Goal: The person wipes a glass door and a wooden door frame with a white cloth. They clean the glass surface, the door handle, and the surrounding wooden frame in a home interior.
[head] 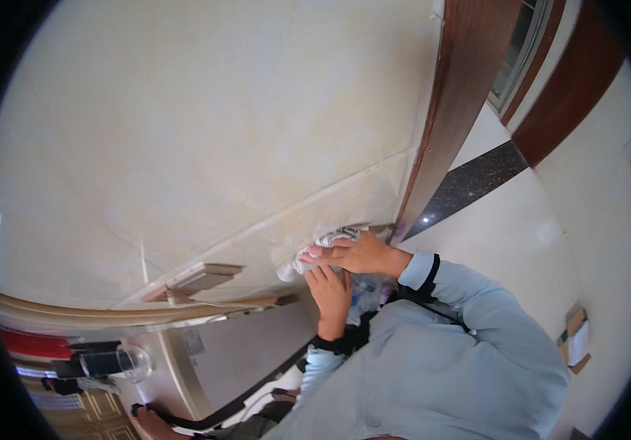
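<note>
A crumpled white cloth point(338, 236) with dark markings is bunched against the pale tiled wall point(227, 137). My right hand point(369, 254) lies across it, its fingers stretched over the folds and covering most of the middle. Just below, my left hand point(329, 300) grips its lower part, fingertips close to those of my right hand. At the lower left end of the cloth a whitish rounded piece point(286, 271) sticks out; whether it belongs to the cloth I cannot tell. Behind my wrists is a clear plastic bag point(367, 294), partly hidden.
A wooden door frame point(466, 66) borders the wall, beside a dark stone threshold point(472, 179). A wall-mounted switch box point(205, 276) juts out at left. A clear cup point(135, 364) and another person's hand point(156, 424) are lower left. A cardboard box point(576, 333) is far right.
</note>
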Motion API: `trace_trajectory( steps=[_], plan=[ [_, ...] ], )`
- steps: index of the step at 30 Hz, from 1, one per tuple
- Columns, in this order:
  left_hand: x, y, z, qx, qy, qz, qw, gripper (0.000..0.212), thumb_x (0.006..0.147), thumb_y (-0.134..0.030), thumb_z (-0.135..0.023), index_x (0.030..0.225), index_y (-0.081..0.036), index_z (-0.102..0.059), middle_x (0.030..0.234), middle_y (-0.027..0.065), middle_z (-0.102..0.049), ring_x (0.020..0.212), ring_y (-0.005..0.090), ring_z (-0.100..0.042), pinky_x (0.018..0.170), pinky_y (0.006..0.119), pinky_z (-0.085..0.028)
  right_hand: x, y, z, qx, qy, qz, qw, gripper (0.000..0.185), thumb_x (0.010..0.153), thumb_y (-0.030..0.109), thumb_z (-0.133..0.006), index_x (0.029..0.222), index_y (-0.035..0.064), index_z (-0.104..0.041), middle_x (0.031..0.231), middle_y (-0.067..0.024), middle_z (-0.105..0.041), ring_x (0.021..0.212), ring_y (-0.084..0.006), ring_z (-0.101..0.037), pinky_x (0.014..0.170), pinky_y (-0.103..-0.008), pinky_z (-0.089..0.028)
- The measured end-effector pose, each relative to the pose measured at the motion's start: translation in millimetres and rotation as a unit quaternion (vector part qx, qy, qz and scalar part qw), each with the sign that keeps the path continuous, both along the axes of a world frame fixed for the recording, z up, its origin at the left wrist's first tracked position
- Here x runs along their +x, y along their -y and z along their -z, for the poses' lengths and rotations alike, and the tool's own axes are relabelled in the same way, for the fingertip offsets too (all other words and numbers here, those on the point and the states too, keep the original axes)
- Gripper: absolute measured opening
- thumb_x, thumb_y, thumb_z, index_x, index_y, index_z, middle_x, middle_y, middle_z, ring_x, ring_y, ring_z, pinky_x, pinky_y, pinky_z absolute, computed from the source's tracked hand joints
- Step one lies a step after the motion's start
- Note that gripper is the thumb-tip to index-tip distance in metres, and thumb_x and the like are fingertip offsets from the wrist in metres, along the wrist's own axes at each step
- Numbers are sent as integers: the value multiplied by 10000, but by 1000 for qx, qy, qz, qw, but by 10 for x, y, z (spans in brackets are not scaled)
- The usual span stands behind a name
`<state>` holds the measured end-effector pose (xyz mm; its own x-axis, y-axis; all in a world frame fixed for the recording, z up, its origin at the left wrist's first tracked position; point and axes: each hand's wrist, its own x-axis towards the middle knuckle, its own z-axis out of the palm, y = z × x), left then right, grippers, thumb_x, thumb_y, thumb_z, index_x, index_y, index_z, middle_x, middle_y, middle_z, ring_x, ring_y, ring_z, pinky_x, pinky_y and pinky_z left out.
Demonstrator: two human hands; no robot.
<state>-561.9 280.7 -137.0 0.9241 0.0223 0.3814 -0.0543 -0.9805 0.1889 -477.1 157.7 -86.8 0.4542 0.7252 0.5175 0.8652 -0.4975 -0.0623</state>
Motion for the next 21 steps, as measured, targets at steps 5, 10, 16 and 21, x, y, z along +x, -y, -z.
trace_trajectory(
  steps=[5,10,16,21],
  plan=[
    [-40,17,-135,-84,25,28,996,608,809,-218,-597,1212,154,-333,1099,342,-400,1032,516,-374,978,531,-265,63,-76,253,10,56,-4,998,596,819,234,-526,1380,333,-347,1332,149,-450,899,-38,-556,421,-231,-430],
    [109,80,-325,-173,66,87,979,716,804,-167,-609,1332,119,-218,1377,400,-106,1274,533,-140,1045,549,-147,109,39,-416,102,74,-29,992,601,816,237,-548,1384,282,-356,1308,121,-482,1013,-36,-539,539,-216,-406],
    [295,388,-1440,-180,101,184,961,651,717,-231,-664,1252,41,-411,1246,291,-387,1161,450,-343,993,517,-238,141,185,-1498,241,275,72,928,496,799,231,-538,1291,184,-501,1259,86,-501,1199,-118,-436,1077,-320,-230],
    [468,666,-1732,-92,96,260,956,553,681,-238,-690,1156,-17,-512,1132,236,-487,1005,398,-476,886,475,-346,224,775,-1639,266,291,107,913,440,719,209,-600,1158,196,-619,1263,57,-500,1218,-163,-426,1095,-365,-226]
  ],
)
